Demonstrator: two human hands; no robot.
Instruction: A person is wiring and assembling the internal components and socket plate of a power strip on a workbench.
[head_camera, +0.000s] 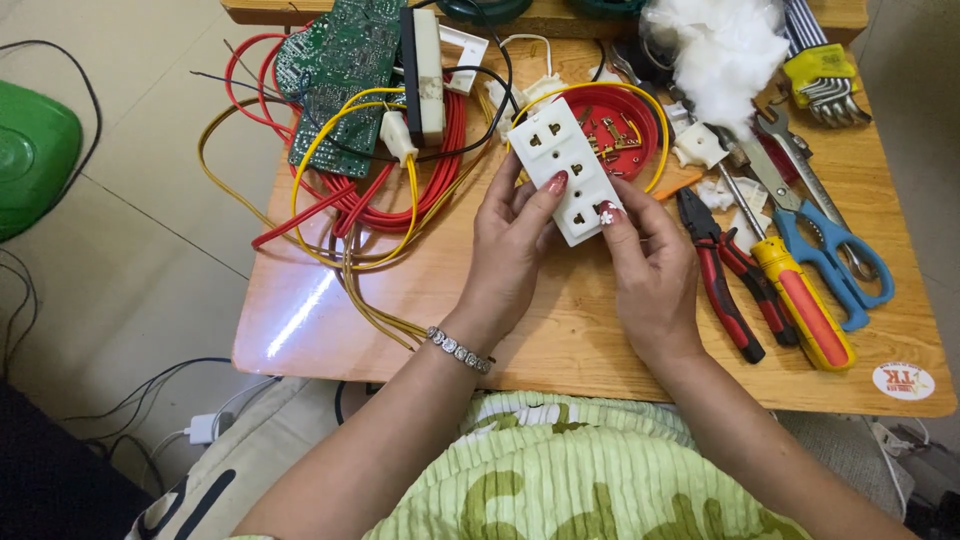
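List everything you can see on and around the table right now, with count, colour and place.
white plastic socket plate: one, held in both hands above table centre
round red plastic dish: one, behind the plate, small metal parts inside
green circuit board: one, far left of table
red and yellow wire bundle: one tangle, left side
red-handled pliers: one, right of the hands
yellow and red screwdriver: one, beside the pliers
blue-handled scissors: one, right edge
white cotton wad: one, far right
wooden table: one, light brown
left hand: grips the plate's left edge
right hand: grips its lower right end
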